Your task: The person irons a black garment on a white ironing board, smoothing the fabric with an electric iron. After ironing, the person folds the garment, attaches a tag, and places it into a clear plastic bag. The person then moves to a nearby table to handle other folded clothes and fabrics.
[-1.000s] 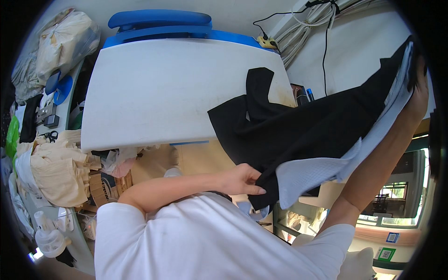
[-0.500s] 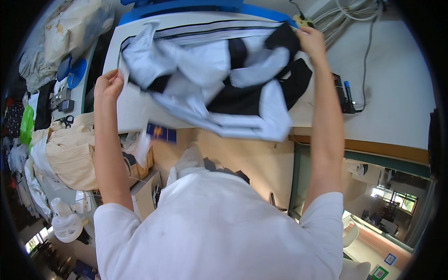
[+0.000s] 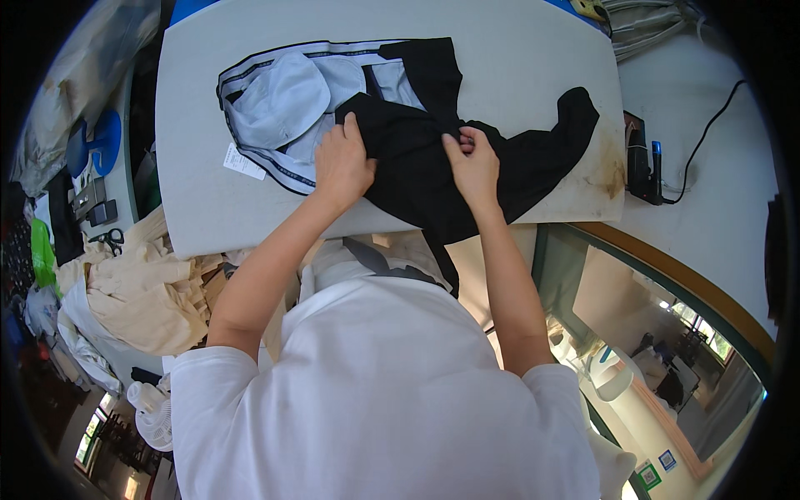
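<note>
While the right hand [image 3: 472,158] pinches black trousers [image 3: 408,158] mid-frame, the left hand [image 3: 343,162] touches them, grip unclear; likely light and limp, best held by the upper-left waistband [image 3: 333,51].

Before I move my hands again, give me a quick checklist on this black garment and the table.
1. Both hands on the black garment: ok, left hand and right hand both touch its dark cloth.
2. Firm grip in each hand: cannot tell.
3. Garment wholly on the white table: not ok, a black strip hangs past the near edge.
4. Cloth smooth: not ok, the pale lining is rumpled.
5. White tag in view: ok, beside the waistband.
6. Clear of the black box: ok, apart.
</note>
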`<state>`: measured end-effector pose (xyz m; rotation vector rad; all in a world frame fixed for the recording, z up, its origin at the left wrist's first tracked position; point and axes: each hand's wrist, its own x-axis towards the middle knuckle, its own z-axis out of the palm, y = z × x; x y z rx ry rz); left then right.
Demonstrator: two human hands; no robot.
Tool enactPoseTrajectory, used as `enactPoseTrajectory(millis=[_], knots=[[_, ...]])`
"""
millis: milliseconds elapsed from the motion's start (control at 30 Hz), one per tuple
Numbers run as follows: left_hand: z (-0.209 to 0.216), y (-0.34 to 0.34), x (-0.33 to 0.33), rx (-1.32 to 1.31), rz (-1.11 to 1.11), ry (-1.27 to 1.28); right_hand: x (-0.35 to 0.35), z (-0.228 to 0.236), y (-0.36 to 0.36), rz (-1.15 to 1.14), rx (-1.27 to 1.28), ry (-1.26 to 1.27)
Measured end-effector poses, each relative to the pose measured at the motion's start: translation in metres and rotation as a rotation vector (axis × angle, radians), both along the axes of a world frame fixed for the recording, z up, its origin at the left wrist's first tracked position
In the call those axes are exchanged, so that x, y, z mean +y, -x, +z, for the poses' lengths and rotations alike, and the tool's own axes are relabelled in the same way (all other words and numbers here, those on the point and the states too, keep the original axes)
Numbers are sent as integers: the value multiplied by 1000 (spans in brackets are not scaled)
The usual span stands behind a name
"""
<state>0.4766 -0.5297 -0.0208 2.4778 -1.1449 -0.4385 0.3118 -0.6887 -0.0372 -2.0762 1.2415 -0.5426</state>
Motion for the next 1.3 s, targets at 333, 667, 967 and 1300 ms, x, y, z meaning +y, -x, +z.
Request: enactPoseTrajectory(millis=[333, 667, 967, 1300], knots=[[7, -26, -33, -81, -23, 501, -38, -23, -5, 120, -347, -683], [-33, 38, -99, 461, 102, 413, -41, -9, 4, 245, -355, -681], [-18, 53, -106, 442, 256, 508, -50, -11, 0, 158, -294, -678], [-22, 13, -72, -242, 49, 456, -45, 10, 37, 183, -310, -860]])
